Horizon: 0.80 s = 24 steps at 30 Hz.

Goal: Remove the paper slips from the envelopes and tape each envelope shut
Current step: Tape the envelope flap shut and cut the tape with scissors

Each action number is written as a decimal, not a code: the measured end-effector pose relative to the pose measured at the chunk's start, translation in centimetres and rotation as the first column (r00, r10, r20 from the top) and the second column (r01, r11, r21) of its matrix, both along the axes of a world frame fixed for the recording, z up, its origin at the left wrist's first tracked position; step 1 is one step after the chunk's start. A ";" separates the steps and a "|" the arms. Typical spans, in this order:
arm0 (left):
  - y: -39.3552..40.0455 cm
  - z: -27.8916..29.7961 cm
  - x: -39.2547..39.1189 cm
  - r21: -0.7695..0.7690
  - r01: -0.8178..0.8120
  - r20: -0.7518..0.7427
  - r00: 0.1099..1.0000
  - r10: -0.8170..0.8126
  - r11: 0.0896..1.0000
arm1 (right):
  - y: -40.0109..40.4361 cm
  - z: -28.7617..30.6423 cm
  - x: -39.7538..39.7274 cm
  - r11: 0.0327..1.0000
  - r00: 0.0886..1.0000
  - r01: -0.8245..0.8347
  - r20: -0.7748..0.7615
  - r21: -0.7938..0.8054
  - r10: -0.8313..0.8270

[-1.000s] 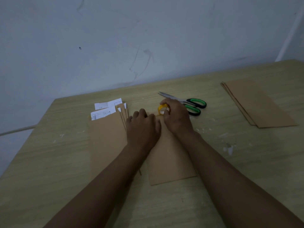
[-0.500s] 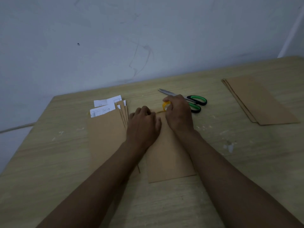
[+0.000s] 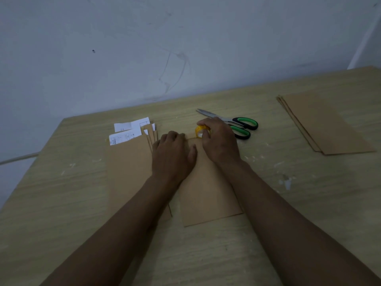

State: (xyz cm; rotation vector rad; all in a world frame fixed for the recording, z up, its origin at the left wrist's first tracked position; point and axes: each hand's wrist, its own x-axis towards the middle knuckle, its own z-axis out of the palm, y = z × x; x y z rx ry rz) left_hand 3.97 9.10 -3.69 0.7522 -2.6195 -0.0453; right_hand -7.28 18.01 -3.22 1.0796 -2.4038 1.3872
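taping flap | left hand (image 3: 173,155) flat, pinning envelope (image 3: 208,188) | right hand (image 3: 219,141) gripping tape roll (image 3: 200,132) | pull taut, press along seam

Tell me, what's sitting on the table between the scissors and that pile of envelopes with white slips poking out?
In the head view, both hands: the left hand presses the middle envelope, and the right hand holds a yellow tape roll at its top edge.

Brown envelope (image 3: 208,195) flat, centre; envelopes with white slips (image 3: 132,131) left; sealed stack (image 3: 325,124) right.
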 end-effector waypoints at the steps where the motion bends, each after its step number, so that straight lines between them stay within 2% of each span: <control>1: 0.0 0.1 0.0 -0.004 -0.005 0.024 1.000 0.005 1.000 | -0.1 0.0 0.0 1.000 1.000 0.001 0.000 0.003 -0.001; 6: 0.1 0.3 -0.1 -0.062 -0.007 0.075 0.997 0.011 0.998 | -0.1 0.0 -0.1 1.000 1.000 0.003 0.024 0.010 -0.003; 12: 0.1 0.1 -0.6 -0.039 0.100 0.072 0.993 -0.097 0.994 | -0.2 -0.2 -0.2 0.999 1.000 0.006 0.014 0.051 -0.007; 17: -0.2 0.4 -0.5 -0.056 0.120 0.109 0.988 -0.113 0.991 | -0.1 0.0 0.0 0.999 1.000 0.001 0.000 0.048 -0.001; 21: -0.1 0.8 -0.4 -0.085 0.132 0.117 0.986 -0.122 0.988 | 0.1 0.2 -0.2 0.993 0.992 0.121 -0.035 0.019 -0.120; 24: 0.2 0.9 -0.4 -0.085 0.122 0.103 0.988 -0.113 0.989 | 0.2 0.3 -0.2 0.991 0.991 0.131 -0.035 -0.005 -0.131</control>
